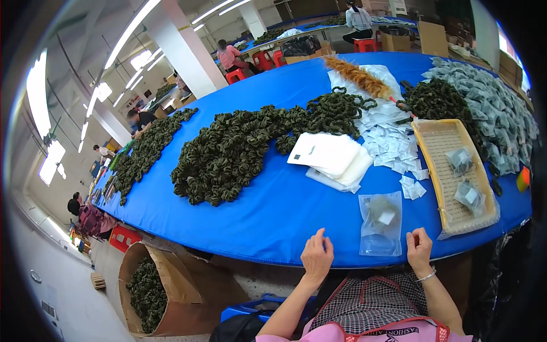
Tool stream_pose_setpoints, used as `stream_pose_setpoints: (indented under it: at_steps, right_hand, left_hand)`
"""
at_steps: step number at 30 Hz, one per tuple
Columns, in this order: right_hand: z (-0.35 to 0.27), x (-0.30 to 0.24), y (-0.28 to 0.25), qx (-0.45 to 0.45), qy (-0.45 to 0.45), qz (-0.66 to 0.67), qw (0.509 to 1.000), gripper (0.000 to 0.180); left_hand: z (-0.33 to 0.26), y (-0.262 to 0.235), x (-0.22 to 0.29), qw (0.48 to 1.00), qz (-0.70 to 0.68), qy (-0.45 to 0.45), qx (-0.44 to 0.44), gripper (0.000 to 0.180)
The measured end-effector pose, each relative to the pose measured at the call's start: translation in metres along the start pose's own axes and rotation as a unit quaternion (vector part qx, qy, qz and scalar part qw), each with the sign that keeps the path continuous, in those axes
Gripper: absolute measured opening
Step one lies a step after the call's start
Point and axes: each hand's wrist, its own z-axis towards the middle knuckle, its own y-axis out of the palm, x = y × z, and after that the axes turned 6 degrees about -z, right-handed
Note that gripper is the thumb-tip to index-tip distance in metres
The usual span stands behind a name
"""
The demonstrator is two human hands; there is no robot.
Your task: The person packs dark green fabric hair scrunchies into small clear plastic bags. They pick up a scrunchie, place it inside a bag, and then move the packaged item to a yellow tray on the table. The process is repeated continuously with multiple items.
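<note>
A clear plastic bag (371, 235) lies flat near the table's front edge, between my hands. A dark green coiled bundle and a white packet (386, 218) show inside it. To its left my left hand (317, 255) hovers at the edge, fingers loosely bent, thumb apart, holding nothing. My right hand (419, 248) is on the other side, close to the bag's right edge but apart from it, with fingers loosely curled and nothing visible in them. Beyond the bag are a stack of flat white bags (327, 154) and a pile of small white packets (390, 147).
A yellow-rimmed tray (437, 191) at right holds filled bags. Dark green coiled bundles (225, 154) are heaped left of centre; many filled bags (484, 97) lie at far right. A feather duster (359, 77) rests at the back. A carton (179, 288) stands at lower left.
</note>
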Motion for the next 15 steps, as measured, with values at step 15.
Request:
stream_pose_setpoints:
  at_steps: [15]
  right_hand:
    - [0.048, -0.005, -0.024, -0.247, -0.395, -0.176, 0.867, 0.051]
  left_hand:
    - [0.026, 0.038, 0.034, 0.95, -0.156, 0.221, -0.155, 0.016]
